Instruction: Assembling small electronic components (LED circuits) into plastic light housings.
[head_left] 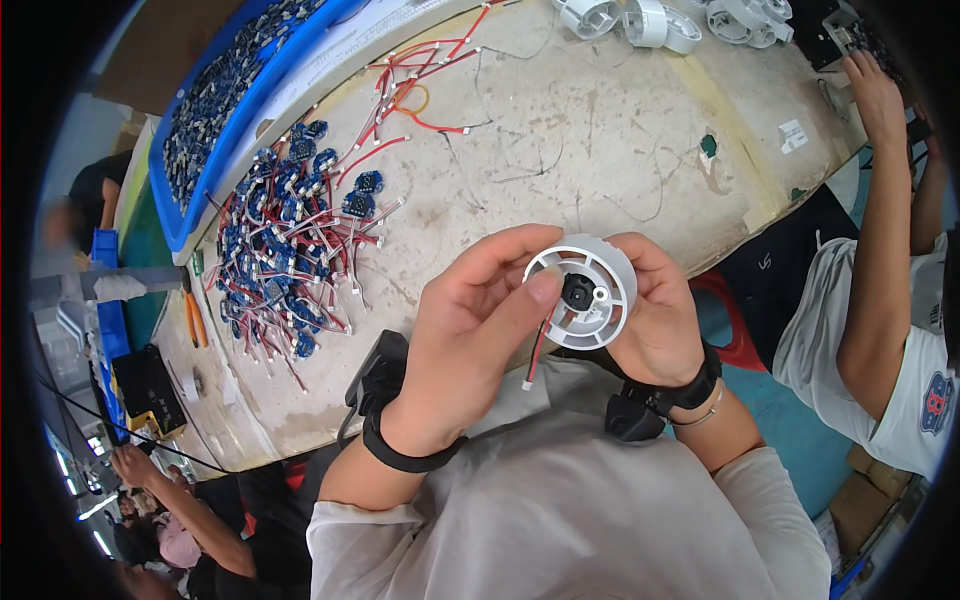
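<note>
Between both hands I hold a round white plastic housing (617,283) with an open spoked face and a black part (577,293) at its centre. My left hand (480,310) grips the left rim, its thumb pressing on the face near the black part. Around the right side of the housing curl the fingers of my right hand (660,315). A short red and black wire (537,352) with a small white plug hangs out of the housing below the left thumb. The housing is held above my lap, close to the table's near edge.
Left on the worktable (560,130) lies a heap of blue circuit boards with wires (285,240). Behind it stands a blue tray (178,225) of small parts. Loose red wires (400,90) and more white housings (655,25) lie farther back. Orange-handled pliers (195,315) rest far left. A co-worker's arm (880,220) reaches in at right.
</note>
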